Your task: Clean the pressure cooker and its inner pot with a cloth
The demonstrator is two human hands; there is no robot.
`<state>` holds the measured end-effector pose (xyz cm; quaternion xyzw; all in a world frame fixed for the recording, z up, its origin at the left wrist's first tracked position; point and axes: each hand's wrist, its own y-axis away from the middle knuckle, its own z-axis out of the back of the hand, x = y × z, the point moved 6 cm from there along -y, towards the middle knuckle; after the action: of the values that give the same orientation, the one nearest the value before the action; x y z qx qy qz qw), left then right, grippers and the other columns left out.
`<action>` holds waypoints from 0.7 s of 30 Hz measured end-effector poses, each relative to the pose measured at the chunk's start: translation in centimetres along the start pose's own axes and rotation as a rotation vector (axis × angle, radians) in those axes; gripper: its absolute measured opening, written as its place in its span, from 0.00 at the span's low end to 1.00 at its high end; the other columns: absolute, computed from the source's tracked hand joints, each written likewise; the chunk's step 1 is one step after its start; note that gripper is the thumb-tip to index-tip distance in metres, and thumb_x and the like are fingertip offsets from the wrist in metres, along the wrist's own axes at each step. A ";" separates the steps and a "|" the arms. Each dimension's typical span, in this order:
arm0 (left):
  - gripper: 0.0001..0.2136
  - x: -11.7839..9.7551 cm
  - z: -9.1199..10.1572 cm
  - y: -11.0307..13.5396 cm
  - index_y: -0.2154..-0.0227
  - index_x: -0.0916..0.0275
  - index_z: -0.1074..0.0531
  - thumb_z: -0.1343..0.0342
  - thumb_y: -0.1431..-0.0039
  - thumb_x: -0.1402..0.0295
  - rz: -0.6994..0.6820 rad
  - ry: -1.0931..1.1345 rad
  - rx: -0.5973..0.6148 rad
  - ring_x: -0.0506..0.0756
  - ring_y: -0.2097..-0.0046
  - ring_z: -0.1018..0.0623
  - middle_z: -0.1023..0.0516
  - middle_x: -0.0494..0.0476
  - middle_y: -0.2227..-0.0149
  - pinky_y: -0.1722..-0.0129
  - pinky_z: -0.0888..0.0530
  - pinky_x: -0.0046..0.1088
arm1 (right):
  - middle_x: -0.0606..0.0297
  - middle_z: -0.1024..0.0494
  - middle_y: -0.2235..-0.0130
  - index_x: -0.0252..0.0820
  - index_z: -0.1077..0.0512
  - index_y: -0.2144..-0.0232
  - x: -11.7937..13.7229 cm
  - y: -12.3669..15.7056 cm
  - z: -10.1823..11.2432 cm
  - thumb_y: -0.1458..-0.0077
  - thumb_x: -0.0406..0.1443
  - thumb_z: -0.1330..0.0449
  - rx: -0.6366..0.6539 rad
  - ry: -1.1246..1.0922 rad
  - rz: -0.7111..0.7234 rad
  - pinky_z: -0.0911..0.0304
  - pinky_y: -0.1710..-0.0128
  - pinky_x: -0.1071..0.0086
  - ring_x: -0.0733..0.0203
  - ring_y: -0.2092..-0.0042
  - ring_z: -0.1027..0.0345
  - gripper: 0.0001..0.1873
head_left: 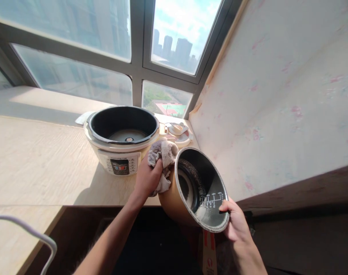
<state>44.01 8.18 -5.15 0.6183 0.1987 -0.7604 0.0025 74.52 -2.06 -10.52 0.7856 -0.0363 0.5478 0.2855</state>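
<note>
My left hand (149, 173) is closed around a bunched grey-white cloth (162, 154), which lies against the outer side of a cooker's inner pot (174, 202). The pot is tilted, its mouth facing me and to the right, with white level marks on the dark inside wall. My right hand (235, 219) grips the pot's rim at the lower right, thumb inside. Behind my left hand an electric pressure cooker (120, 147) stands upright without its lid, its dark inside showing and a control panel on the front.
A white lid (178, 133) lies behind the pot, near the wall. The cooker stands on a wooden sill (42, 160) below the window. A white cable (27, 231) curves at the lower left. A printed cardboard box (208, 254) is below the pot, and flowered wallpaper (277, 95) covers the right wall.
</note>
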 end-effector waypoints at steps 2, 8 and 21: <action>0.18 -0.3 0.5 0.6 0.50 0.63 0.22 0.45 0.41 0.61 -0.050 0.016 -0.089 0.65 0.44 0.20 0.17 0.64 0.49 0.42 0.26 0.43 | 0.72 0.28 0.79 0.45 0.28 0.73 0.3 0.0 -0.5 0.75 0.30 0.39 -0.029 -0.013 -0.045 0.36 0.78 0.69 0.63 0.77 0.37 0.18; 0.19 1.1 0.4 2.1 0.52 0.62 0.22 0.44 0.42 0.59 -0.002 0.017 -0.220 0.66 0.46 0.20 0.17 0.64 0.51 0.43 0.26 0.45 | 0.72 0.28 0.78 0.44 0.26 0.69 2.3 -1.2 -1.9 0.74 0.30 0.38 0.034 0.073 -0.005 0.40 0.78 0.72 0.65 0.76 0.39 0.21; 0.20 7.1 -2.4 5.1 0.52 0.62 0.23 0.43 0.40 0.55 0.140 0.090 -0.276 0.68 0.46 0.21 0.19 0.66 0.51 0.43 0.27 0.49 | 0.70 0.23 0.77 0.42 0.25 0.69 4.2 -6.9 -3.2 0.72 0.32 0.33 0.064 0.148 0.021 0.37 0.77 0.71 0.62 0.76 0.33 0.20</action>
<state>45.86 5.92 -13.75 0.6580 0.2575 -0.6953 0.1316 76.07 6.29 -8.88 0.7513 -0.0058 0.6080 0.2566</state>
